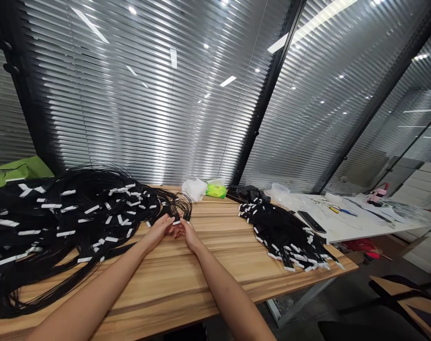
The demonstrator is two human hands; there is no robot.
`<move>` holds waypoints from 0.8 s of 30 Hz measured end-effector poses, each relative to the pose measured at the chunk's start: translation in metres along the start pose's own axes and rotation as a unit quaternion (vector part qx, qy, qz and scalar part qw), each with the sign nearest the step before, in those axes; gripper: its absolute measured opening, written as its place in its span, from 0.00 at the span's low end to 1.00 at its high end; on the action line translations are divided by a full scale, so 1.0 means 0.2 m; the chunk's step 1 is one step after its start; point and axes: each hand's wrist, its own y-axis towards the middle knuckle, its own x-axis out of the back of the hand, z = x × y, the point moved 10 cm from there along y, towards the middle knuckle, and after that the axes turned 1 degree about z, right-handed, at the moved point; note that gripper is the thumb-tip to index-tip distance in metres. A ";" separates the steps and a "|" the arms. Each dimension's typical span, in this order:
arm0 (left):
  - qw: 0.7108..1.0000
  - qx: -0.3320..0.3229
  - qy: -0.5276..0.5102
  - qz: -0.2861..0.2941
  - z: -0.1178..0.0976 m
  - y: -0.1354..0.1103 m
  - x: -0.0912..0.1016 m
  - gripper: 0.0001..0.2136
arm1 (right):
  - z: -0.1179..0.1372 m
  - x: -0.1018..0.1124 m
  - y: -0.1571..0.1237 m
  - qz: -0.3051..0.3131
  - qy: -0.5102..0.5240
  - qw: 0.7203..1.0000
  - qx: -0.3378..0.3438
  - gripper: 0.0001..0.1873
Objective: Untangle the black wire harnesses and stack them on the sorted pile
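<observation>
My left hand [160, 230] and my right hand [189, 233] are close together above the wooden table [166, 289]. Between their fingertips they pinch the white end strip [176, 222] of a bundle of thin black wires [175, 201]. From the strip the wires arch up and back to the left. A large tangled heap of black wires [94, 189] with many white end pieces covers the table's left side. To the right lies a smaller pile of black wires [272, 227], its white ends fanned towards the table's front edge.
At the back are a crumpled white tissue [194, 189] and a green tissue pack [216, 188]. A black phone [311, 221] lies right of the smaller pile. Tools and clear plastic lie on a white table [364, 222]. A green bag [20, 170] is at far left, window blinds [148, 94] behind.
</observation>
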 end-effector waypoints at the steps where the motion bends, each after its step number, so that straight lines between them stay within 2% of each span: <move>1: 1.000 -0.002 0.007 -0.001 0.00 0.00 0.00 0.23 | 0.00 0.00 0.00 0.001 -0.005 1.000 -0.001 0.26; 4: 0.999 -0.009 0.033 -0.017 0.01 0.01 0.02 0.21 | 0.00 0.02 0.00 -0.013 -0.026 1.000 0.000 0.27; 8: 0.996 -0.021 0.065 -0.051 0.02 0.02 0.05 0.18 | 0.01 0.05 -0.01 -0.063 -0.075 0.995 0.003 0.26; 13: 0.995 -0.033 0.071 -0.060 0.00 0.02 0.04 0.20 | 0.06 0.19 -0.06 -0.181 -0.159 0.970 0.021 0.15; 17: 0.996 -0.040 0.070 -0.046 -0.01 0.01 0.01 0.21 | 0.11 0.29 -0.10 -0.252 -0.214 0.943 0.033 0.16; 20: 0.995 -0.048 0.070 -0.045 -0.02 0.01 0.01 0.23 | 0.12 0.30 -0.11 -0.262 -0.250 0.931 0.037 0.16; 24: 0.994 -0.057 0.077 -0.058 -0.02 0.00 0.03 0.24 | 0.11 0.24 -0.10 -0.226 -0.291 0.929 0.035 0.15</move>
